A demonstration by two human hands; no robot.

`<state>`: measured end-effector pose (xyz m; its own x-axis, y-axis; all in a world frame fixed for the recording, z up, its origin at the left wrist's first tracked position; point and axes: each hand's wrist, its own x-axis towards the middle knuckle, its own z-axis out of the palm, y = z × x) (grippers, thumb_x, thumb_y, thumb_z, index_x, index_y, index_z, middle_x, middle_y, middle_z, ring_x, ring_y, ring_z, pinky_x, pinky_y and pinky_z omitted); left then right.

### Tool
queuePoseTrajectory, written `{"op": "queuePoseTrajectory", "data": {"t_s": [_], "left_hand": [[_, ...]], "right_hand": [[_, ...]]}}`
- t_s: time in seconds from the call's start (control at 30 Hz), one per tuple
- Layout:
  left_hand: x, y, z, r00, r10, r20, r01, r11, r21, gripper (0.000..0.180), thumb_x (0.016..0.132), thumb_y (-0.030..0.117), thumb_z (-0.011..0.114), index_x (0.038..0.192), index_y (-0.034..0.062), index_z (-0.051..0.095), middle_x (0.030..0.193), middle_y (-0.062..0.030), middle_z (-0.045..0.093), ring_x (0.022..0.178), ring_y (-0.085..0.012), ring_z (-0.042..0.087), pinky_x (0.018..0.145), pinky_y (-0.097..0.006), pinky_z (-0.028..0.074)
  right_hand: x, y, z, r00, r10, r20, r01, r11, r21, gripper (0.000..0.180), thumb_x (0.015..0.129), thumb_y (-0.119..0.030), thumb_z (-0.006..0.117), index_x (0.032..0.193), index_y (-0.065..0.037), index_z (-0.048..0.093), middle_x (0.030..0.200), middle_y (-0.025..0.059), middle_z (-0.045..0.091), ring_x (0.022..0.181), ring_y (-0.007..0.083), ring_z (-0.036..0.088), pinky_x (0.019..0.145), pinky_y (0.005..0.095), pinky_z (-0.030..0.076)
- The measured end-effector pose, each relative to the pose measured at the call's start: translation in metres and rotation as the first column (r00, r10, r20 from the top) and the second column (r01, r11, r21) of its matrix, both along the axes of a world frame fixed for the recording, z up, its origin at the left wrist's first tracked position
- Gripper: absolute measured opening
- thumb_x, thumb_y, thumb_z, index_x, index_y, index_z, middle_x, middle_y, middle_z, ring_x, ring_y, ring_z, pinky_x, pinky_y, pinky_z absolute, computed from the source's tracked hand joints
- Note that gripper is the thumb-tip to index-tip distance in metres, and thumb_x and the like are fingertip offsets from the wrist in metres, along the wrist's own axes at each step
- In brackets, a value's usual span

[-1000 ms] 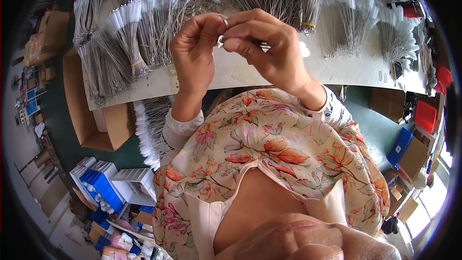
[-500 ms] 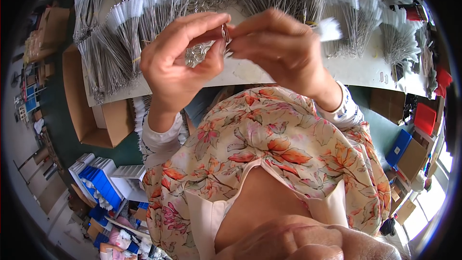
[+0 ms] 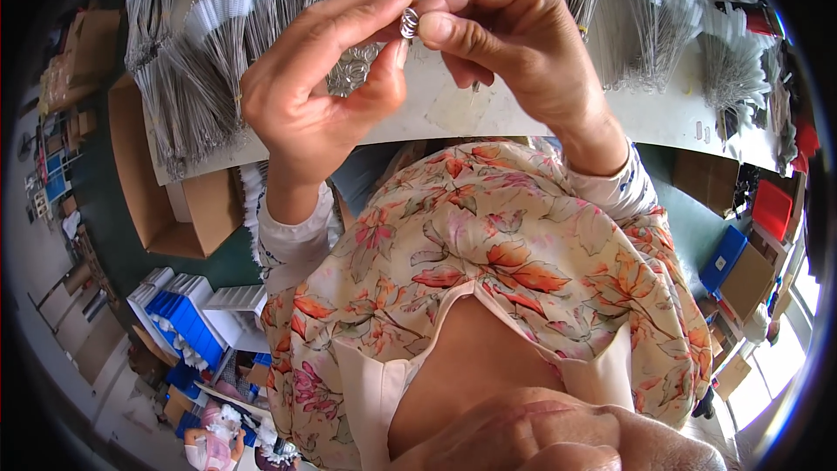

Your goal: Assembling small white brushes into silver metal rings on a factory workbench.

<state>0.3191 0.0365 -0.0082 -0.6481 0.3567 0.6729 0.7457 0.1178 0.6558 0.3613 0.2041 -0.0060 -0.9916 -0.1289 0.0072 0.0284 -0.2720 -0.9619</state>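
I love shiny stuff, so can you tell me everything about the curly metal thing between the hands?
The curly metal thing is small, silvery and shiny, with round loops side by side. It could be one coil or bunched rings; I can't tell. It's held up over the pale table, between the left hand's thumb and index finger. The right hand's thumb is right beside it and seems to touch it.

A small, shiny silver coil [image 3: 409,23] of stacked loops is held between the left hand [image 3: 327,92] and right hand [image 3: 523,44].
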Motion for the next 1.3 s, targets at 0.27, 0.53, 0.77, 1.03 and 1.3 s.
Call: {"op": "queuePoseTrajectory", "data": {"t_s": [0.27,0.53,0.77,1.03,1.3], "left_hand": [[0.001,-0.009,0.001,0.980,-0.159,0.116,0.164,0.986,-0.037,0.029,0.068,-0.014,0.060,0.095,-0.0060,0.063,0.093,-0.0151,0.064,0.081,-0.0174,0.063,0.069,-0.024,0.053],[0.003,-0.011,-0.001,0.961,-0.127,0.246,0.137,0.990,-0.026,0.029,0.068,-0.014,0.062,0.095,-0.0039,0.065,0.093,-0.0118,0.064,0.078,-0.0136,0.063,0.069,-0.023,0.054],[0.005,-0.008,-0.002,0.953,-0.122,0.278,0.129,0.992,-0.007,0.028,0.068,-0.014,0.062,0.095,-0.0041,0.064,0.094,-0.0127,0.064,0.080,-0.0142,0.063,0.071,-0.022,0.053],[-0.001,-0.018,-0.013,0.981,-0.146,0.124,0.155,0.985,-0.070,0.027,0.069,-0.013,0.062,0.094,-0.0039,0.065,0.094,-0.0125,0.064,0.077,-0.0142,0.063,0.068,-0.022,0.053],[-0.007,-0.024,-0.025,0.759,-0.266,0.594,0.282,0.957,0.068,0.025,0.075,-0.005,0.062,0.099,-0.0041,0.063,0.095,-0.0099,0.064,0.079,-0.0105,0.062,0.069,-0.021,0.051]], "right_hand": [[0.003,0.011,-0.008,0.974,0.165,0.153,-0.175,0.983,0.049,0.017,0.081,-0.018,0.066,0.084,-0.001,0.065,0.064,-0.0005,0.058,0.052,0.0040,0.049,0.046,0.0180,0.038],[0.013,-0.002,-0.013,0.999,-0.032,0.021,0.030,0.996,0.090,0.016,0.084,-0.017,0.063,0.088,-0.002,0.063,0.075,0.0011,0.062,0.064,0.0049,0.055,0.053,0.0174,0.042],[0.008,-0.004,-0.013,0.998,-0.032,-0.055,0.042,0.983,0.179,0.016,0.086,-0.017,0.060,0.093,-0.003,0.061,0.075,-0.0004,0.060,0.065,0.0047,0.057,0.052,0.0164,0.042],[0.004,0.007,-0.006,0.980,0.159,0.122,-0.190,0.927,0.324,0.015,0.082,-0.012,0.065,0.093,-0.003,0.063,0.066,-0.0019,0.059,0.054,0.0030,0.054,0.043,0.0163,0.038],[0.014,-0.007,-0.046,0.997,0.060,-0.043,-0.044,0.953,0.301,0.011,0.081,-0.010,0.064,0.089,-0.002,0.064,0.074,0.0005,0.061,0.061,0.0058,0.055,0.051,0.0197,0.043]]}}
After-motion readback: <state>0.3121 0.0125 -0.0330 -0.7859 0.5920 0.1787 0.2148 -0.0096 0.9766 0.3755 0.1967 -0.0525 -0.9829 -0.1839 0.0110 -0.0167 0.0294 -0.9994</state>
